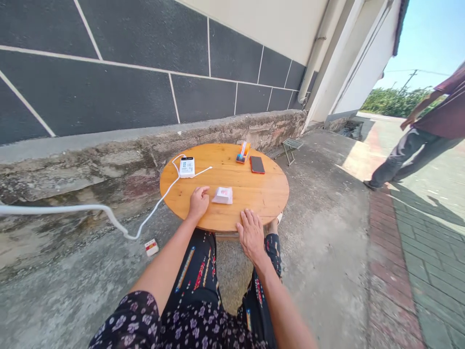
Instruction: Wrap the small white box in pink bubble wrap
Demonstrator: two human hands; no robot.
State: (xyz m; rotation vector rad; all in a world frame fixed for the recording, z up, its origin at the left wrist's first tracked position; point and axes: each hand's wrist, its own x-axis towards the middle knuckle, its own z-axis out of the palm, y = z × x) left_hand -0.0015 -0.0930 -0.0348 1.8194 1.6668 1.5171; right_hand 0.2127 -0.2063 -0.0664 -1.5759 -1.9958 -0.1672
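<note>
A small white packet in clear plastic wrap, with red print (pixel 223 195), lies near the front middle of the round wooden table (pixel 269 191). Just left of it, my left hand (pixel 199 201) rests on the tabletop with its fingers curled in and nothing visible in them. A gap separates that hand from the packet. My right hand (pixel 251 233) lies over the table's front edge, right of the packet, palm down with fingers stretched out and holding nothing.
On the table are a white power bank (pixel 187 167) with a white cable (pixel 154 213), an orange tape dispenser (pixel 243 152) and a phone (pixel 257 165). A folding stool (pixel 291 146) stands behind. A small box (pixel 151 247) lies on the ground. A person (pixel 432 121) stands at right.
</note>
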